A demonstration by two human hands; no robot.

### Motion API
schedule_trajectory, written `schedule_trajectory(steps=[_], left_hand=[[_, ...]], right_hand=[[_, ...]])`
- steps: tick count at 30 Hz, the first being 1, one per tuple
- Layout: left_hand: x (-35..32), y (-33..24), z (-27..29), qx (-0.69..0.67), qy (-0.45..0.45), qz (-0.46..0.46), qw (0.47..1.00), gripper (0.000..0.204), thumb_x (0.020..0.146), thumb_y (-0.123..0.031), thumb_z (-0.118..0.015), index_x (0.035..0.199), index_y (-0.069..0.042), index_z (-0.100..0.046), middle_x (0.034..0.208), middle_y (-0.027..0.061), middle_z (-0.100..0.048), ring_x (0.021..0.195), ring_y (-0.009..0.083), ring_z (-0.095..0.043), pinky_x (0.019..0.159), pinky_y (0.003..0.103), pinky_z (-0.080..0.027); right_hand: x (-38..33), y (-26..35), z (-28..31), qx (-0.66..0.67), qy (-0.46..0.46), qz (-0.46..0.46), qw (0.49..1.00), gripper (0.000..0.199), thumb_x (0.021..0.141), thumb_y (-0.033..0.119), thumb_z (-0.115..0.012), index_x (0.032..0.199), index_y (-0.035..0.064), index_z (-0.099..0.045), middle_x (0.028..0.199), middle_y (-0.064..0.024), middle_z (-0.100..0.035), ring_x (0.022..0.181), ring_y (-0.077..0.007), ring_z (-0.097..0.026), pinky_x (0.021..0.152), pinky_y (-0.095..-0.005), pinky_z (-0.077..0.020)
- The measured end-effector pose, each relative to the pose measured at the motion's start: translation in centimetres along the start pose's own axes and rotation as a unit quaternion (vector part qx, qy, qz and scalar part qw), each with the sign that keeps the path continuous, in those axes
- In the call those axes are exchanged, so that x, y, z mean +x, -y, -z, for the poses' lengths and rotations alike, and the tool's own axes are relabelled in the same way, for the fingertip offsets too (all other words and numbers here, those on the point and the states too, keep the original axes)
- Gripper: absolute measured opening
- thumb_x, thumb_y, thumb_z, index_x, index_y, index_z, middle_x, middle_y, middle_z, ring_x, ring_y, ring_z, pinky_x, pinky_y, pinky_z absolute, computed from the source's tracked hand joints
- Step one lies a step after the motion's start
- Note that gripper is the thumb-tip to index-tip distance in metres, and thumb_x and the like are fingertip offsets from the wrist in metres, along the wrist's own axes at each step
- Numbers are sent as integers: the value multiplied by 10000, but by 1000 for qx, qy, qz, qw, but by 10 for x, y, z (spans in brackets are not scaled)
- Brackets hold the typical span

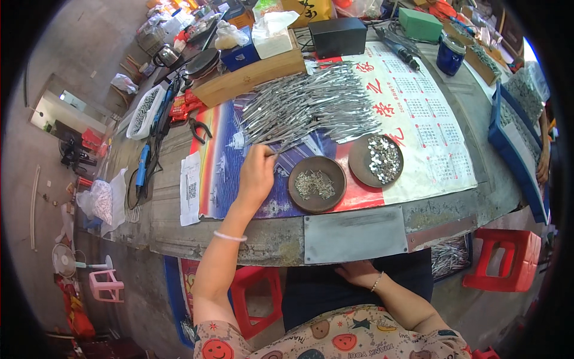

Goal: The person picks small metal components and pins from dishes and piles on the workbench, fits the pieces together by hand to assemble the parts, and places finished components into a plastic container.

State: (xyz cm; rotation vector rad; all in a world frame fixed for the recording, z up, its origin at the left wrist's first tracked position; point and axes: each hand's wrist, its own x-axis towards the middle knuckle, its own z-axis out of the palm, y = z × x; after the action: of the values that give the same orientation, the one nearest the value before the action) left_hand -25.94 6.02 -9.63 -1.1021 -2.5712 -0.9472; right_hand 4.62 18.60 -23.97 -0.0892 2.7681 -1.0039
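My left hand [257,173] reaches over the table and pinches a thin silver metal strip [286,147] at the near edge of a large pile of the same strips [311,107]. My right hand [357,273] lies in my lap below the table edge, fingers loosely apart, holding nothing. Just right of my left hand stands a brown dish of small metal pins [317,183]. Beside that dish, a second brown dish [376,160] holds small shiny round pieces. All of these lie on a printed poster calendar [418,119] spread over the table.
A grey metal plate [355,234] sits at the table's front edge. A black box [338,36], a tissue box [272,36], a long wooden box [248,76], pliers [200,128] and a blue jar [449,55] stand behind. Blue bins [514,137] line the right; red stools [507,258] stand below.
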Motion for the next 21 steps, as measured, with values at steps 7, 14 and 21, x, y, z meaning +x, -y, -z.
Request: schedule_trajectory(steps=[7,14,21], left_hand=[[-76,-64,62,-412,-8,172,895,60,956,-39,-508,966,16,-486,888,89,-610,849,147,-627,799,272,-505],[-171,-102,57,-634,11,225,740,144,919,15,-562,1033,-9,-478,967,92,-600,928,204,-639,870,323,-512],[-209,-132,35,-677,62,228,697,322,928,14,-548,1238,-13,-466,985,67,-574,947,174,-618,890,308,-498]], right_hand=[[-22,58,52,66,178,52,981,309,906,311,-561,1004,18,-546,957,-202,-604,839,-401,-607,718,-472,-497],[-11,103,160,182,37,188,964,215,891,241,-609,943,40,-552,853,-155,-575,757,-362,-593,659,-426,-481],[79,79,195,-146,-147,124,970,192,804,133,-639,895,33,-503,899,-141,-573,861,-324,-582,725,-411,-441]])
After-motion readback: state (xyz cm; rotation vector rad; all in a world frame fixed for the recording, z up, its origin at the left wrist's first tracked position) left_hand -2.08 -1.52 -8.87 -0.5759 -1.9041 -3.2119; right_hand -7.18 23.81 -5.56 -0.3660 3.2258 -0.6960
